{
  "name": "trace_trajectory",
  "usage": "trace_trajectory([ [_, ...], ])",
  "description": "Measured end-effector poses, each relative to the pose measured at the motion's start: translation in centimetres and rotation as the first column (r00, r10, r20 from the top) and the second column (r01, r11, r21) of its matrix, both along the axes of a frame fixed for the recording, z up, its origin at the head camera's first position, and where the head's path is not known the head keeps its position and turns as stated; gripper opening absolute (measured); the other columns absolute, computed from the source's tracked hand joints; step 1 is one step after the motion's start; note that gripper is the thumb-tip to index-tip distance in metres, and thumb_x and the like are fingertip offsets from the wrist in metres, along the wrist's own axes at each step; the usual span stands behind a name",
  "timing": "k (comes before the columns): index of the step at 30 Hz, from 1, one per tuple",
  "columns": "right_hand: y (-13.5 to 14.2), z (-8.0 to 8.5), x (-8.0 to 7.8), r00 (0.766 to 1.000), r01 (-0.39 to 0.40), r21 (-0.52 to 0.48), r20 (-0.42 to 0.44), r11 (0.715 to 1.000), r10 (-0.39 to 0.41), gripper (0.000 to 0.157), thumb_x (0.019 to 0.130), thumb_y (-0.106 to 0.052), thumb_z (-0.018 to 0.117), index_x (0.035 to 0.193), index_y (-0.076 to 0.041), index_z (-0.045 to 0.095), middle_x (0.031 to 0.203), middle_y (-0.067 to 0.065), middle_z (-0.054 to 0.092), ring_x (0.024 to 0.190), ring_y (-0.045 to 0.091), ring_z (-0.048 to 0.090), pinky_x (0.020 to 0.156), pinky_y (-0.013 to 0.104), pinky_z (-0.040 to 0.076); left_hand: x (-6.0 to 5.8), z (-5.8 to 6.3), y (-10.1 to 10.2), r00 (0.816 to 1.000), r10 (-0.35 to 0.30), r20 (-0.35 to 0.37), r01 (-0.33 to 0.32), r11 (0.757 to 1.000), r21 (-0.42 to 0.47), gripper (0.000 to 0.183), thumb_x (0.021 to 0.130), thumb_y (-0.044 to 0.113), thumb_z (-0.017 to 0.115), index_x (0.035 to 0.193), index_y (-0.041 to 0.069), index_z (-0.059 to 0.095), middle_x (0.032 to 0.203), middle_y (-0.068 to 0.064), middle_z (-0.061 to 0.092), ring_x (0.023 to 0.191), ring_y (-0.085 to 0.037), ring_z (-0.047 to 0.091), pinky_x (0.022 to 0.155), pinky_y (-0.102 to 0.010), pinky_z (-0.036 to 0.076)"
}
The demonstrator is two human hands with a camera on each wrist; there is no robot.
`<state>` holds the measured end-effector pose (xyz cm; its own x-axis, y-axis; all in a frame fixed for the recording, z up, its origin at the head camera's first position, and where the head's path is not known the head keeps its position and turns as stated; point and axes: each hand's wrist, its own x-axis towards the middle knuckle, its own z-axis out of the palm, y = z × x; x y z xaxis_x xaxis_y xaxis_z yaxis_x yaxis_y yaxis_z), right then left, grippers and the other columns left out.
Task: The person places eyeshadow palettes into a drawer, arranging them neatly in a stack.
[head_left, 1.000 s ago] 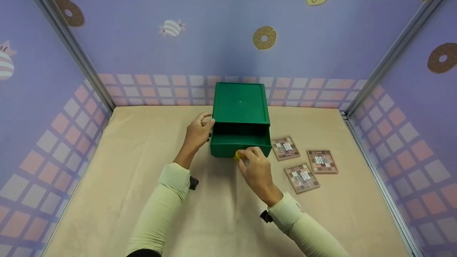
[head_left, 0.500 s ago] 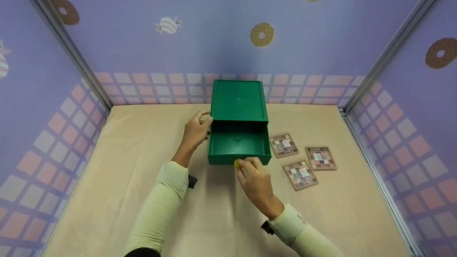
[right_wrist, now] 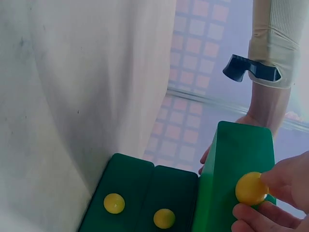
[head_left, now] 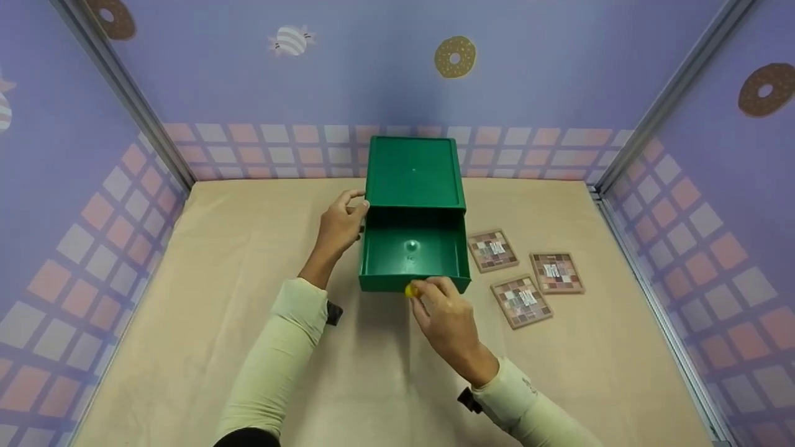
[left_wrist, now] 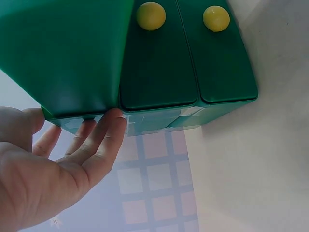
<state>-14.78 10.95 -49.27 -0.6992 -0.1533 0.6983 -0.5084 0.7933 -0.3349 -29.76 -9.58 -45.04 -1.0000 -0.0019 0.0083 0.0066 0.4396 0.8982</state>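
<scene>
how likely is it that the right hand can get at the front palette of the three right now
Probably yes: nothing visible stands between the right hand and the front palette, though it would first have to let go of the yellow knob.

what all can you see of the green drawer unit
The green drawer unit is boxy and looks like smooth plastic, with a flat, rimmed top. It stands upright on the beige tabletop, near the patterned back wall. The top drawer is pulled out, showing its inner floor and walls; two lower drawers are shut. Each drawer front carries a round yellow knob. The right hand pinches the top one, while the left hand touches the unit's left side.
</scene>
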Motion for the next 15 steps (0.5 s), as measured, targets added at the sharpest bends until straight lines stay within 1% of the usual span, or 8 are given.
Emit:
trace_trajectory([
  [3,0.8,0.7,-0.1,1.000,-0.007,-0.039,-0.028,0.999,0.005,0.027,0.080,-0.015,0.077,0.106,-0.012,0.070,0.096,0.003,0.065,0.078,0.011,0.068,0.064,0.019,0.055,0.0,-0.1,0.0,1.000,0.002,0.003,-0.002,1.000,-0.002,0.038,0.099,0.040,0.048,0.135,0.030,0.050,0.112,-0.008,0.066,0.081,-0.023,0.067,0.064,-0.032,0.054],
  [6,2.0,1.7,-0.3,0.997,-0.002,-0.100,-0.071,0.995,-0.005,0.027,0.080,-0.016,0.075,0.107,-0.012,0.070,0.096,0.005,0.066,0.073,0.012,0.065,0.058,0.022,0.054,0.0,0.0,0.0,1.000,0.003,0.005,-0.003,1.000,0.002,0.038,0.099,0.040,0.048,0.135,0.030,0.050,0.113,-0.008,0.066,0.081,-0.023,0.068,0.065,-0.032,0.054],
  [7,2.4,2.0,-0.5,0.996,0.004,-0.119,-0.084,0.993,-0.014,0.027,0.081,-0.016,0.075,0.107,-0.012,0.071,0.097,0.006,0.067,0.073,0.014,0.065,0.059,0.024,0.053,0.0,0.0,0.0,1.000,0.002,0.006,-0.002,1.000,0.002,0.038,0.099,0.040,0.048,0.135,0.030,0.050,0.114,-0.008,0.066,0.081,-0.023,0.068,0.065,-0.032,0.054],
  [9,3.4,2.7,-0.9,0.994,0.034,-0.142,-0.094,0.989,-0.048,0.028,0.081,-0.019,0.074,0.107,-0.012,0.071,0.099,0.008,0.067,0.079,0.018,0.065,0.065,0.030,0.055,0.0,0.0,0.0,1.000,0.002,0.007,-0.002,1.000,0.006,0.038,0.099,0.039,0.048,0.135,0.030,0.050,0.114,-0.008,0.066,0.081,-0.023,0.068,0.065,-0.032,0.054],
  [10,4.0,2.9,-1.1,0.994,0.058,-0.149,-0.083,0.987,-0.071,0.029,0.081,-0.020,0.074,0.109,-0.011,0.070,0.100,0.009,0.067,0.083,0.021,0.064,0.069,0.033,0.054,0.0,0.1,0.0,1.000,0.002,0.007,-0.002,1.000,0.007,0.038,0.099,0.039,0.048,0.135,0.030,0.050,0.114,-0.008,0.066,0.081,-0.023,0.068,0.065,-0.033,0.054],
  [12,5.2,3.3,-1.7,0.992,0.113,-0.151,-0.032,0.982,-0.119,0.034,0.081,-0.023,0.074,0.112,-0.011,0.068,0.106,0.011,0.065,0.092,0.025,0.062,0.077,0.039,0.052,0.0,0.1,0.0,1.000,0.002,0.006,-0.002,1.000,0.006,0.038,0.099,0.039,0.048,0.135,0.030,0.050,0.113,-0.008,0.066,0.081,-0.023,0.067,0.065,-0.033,0.054],
  [15,7.3,3.3,-2.7,0.978,0.200,-0.125,0.083,0.972,-0.191,0.045,0.082,-0.029,0.074,0.122,-0.011,0.063,0.116,0.014,0.061,0.104,0.031,0.058,0.086,0.047,0.047,0.0,0.0,0.0,1.000,0.004,0.008,-0.004,1.000,0.008,0.038,0.099,0.040,0.048,0.135,0.031,0.050,0.112,-0.007,0.066,0.080,-0.023,0.066,0.065,-0.034,0.054],
])
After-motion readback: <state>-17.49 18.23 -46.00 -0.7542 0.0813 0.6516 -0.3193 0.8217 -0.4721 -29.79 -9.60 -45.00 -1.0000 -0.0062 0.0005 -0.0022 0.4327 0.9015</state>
